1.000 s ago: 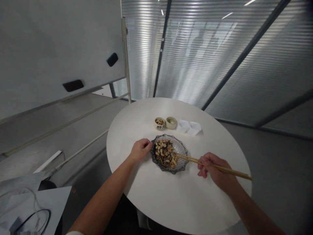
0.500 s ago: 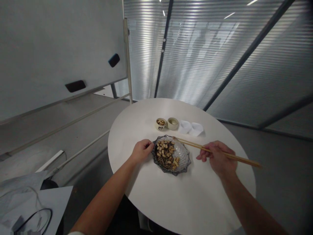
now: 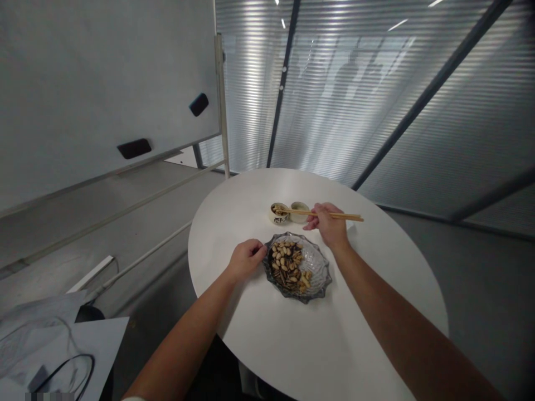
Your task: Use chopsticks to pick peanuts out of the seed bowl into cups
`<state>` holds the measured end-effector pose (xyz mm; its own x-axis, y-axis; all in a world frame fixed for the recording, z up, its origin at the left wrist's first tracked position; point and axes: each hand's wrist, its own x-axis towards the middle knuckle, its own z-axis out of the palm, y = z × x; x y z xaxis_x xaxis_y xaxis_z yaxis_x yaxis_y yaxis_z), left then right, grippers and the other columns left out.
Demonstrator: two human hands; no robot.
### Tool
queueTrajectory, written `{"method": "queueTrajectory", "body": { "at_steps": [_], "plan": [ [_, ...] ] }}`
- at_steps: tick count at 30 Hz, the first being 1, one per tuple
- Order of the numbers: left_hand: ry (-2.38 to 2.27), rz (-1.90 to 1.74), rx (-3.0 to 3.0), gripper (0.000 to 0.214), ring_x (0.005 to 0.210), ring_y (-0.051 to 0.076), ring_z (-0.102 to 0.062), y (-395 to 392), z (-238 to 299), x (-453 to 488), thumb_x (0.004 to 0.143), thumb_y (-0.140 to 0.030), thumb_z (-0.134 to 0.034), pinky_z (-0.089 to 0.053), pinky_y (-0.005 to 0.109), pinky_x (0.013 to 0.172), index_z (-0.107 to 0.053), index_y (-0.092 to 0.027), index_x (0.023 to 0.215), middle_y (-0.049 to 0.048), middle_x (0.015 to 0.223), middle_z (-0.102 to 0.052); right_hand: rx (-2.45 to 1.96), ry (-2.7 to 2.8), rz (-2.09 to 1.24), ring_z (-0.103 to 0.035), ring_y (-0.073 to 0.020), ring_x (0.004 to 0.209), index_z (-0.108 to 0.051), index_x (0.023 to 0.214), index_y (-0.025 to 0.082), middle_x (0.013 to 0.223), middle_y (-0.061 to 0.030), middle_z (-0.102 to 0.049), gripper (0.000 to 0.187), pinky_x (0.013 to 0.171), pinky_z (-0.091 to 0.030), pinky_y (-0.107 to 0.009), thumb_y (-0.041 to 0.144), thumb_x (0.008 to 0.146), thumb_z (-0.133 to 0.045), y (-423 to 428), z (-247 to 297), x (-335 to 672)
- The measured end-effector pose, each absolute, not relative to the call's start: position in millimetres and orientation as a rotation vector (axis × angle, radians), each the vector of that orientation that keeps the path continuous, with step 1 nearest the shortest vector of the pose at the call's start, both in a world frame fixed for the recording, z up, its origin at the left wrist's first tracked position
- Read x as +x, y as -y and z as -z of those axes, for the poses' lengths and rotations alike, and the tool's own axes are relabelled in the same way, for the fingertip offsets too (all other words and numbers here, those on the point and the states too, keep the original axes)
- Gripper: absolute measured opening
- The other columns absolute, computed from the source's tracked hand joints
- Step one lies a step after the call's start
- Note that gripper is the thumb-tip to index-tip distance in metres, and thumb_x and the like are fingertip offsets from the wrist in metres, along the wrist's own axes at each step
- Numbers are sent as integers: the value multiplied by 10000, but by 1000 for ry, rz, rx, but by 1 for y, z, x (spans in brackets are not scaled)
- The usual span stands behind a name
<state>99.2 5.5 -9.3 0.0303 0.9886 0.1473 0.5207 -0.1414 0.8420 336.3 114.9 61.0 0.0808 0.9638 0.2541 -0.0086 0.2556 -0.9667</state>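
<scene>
A scalloped glass dish point(image 3: 318, 275) of mixed nuts and dark striped seeds point(image 3: 289, 265) sits on the round white table point(image 3: 267, 328). My left hand point(image 3: 246, 259) rests closed against the dish's left rim. My right hand point(image 3: 328, 225) is stretched past the dish and grips a pair of wooden chopsticks point(image 3: 340, 215). Their tips reach over a small cup with nuts in it point(image 3: 276, 214). A second small cup point(image 3: 298, 211) stands right beside it, partly behind the chopsticks.
A whiteboard on a stand point(image 3: 104, 83) with two erasers point(image 3: 134, 148) is at the left. Ribbed glass walls point(image 3: 376, 100) rise behind the table. Papers and a dark cable point(image 3: 62, 356) lie low at the left. Grey floor surrounds the table.
My right hand has carried the chopsticks from the dish up and to the left, so their tips are now over the small cup with nuts. The left hand has stayed at the rim.
</scene>
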Motion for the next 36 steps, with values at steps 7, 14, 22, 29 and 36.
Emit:
{"method": "queueTrajectory", "body": {
  "at_steps": [7,14,22,29,36],
  "plan": [
    [-1558,-1021,1694,324,647,132,-507,-6,12,101,911,-430,-521,-370,239,584,-675,-186,766,-7,660,-588,-1032,1263,-918,-583,-103,372,-603,761,190,592,19,-681,367,438,-608,-271,522,807,-753,-100,-66,350],
    [-1535,-1033,1701,325,634,130,-497,-5,11,100,916,-432,-523,-365,241,581,-670,-187,761,-8,656,-587,-1038,1270,-1012,-559,-114,355,-633,734,187,608,-11,-694,346,443,-625,-331,485,804,-793,-49,-75,399],
    [-1527,-1043,1693,322,636,128,-485,-6,12,102,919,-427,-521,-363,240,585,-652,-184,753,-11,658,-574,-1236,1538,-994,-631,-170,406,-681,718,219,597,-28,-690,371,449,-599,-323,551,884,-695,19,-52,438],
    [-1539,-1048,1675,338,640,132,-492,-7,13,105,919,-446,-517,-367,239,588,-650,-185,750,-12,656,-569,-1231,1515,-1036,-616,-153,403,-662,753,205,630,-24,-701,381,444,-579,-303,556,899,-675,21,-34,440],
    [-1528,-1048,1679,340,643,133,-496,-7,14,105,920,-444,-521,-372,242,594,-660,-181,756,-9,658,-577,-1214,1462,-1132,-610,-137,417,-644,749,192,651,-20,-690,397,477,-596,-307,557,901,-678,18,-23,436]
  ]
}}
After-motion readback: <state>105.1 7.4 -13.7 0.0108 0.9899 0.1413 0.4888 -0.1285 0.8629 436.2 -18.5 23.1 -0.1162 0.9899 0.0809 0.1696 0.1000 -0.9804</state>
